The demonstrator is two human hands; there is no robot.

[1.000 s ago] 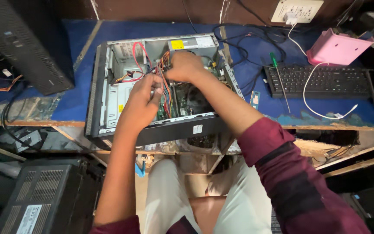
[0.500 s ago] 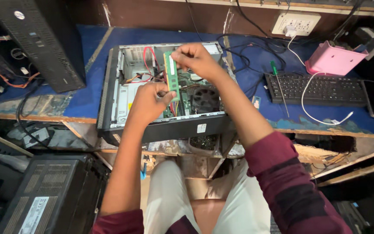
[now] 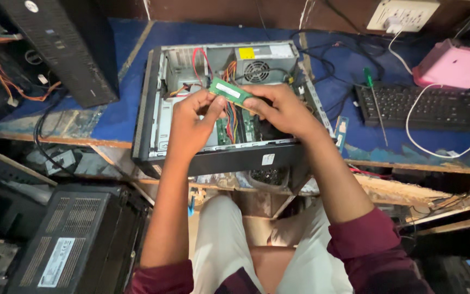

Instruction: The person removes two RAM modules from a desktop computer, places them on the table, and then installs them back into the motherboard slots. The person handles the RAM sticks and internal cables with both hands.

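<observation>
— What's in front of you, biggest thing first?

— The blue-painted wooden workbench (image 3: pixel 137 103), and on it the open grey metal desktop computer case (image 3: pixel 153 109) lying on its side, its front hanging just over the bench edge above my lap. A black tower case (image 3: pixel 66 49) stands to its left; a black keyboard (image 3: pixel 431 106) and a green-handled screwdriver (image 3: pixel 373 100) lie to its right.

— And your hands?

— Both are closed on the slim green memory stick with a white label (image 3: pixel 229 91). My left hand (image 3: pixel 191 122) pinches one end, my right hand (image 3: pixel 281 111) the other, and the stick sits above the case, clear of the board — not in any slot.

— So which step is this?

— I judge it's the handling stage: the stick is free, held level over the bundle of red, orange and yellow wires (image 3: pixel 229 117). A next move would call for lining it up squarely before any pressure.

— Room to work?

— Tight inside — wires crowd the middle and the case walls hem me in. Above the case, it's open.
</observation>
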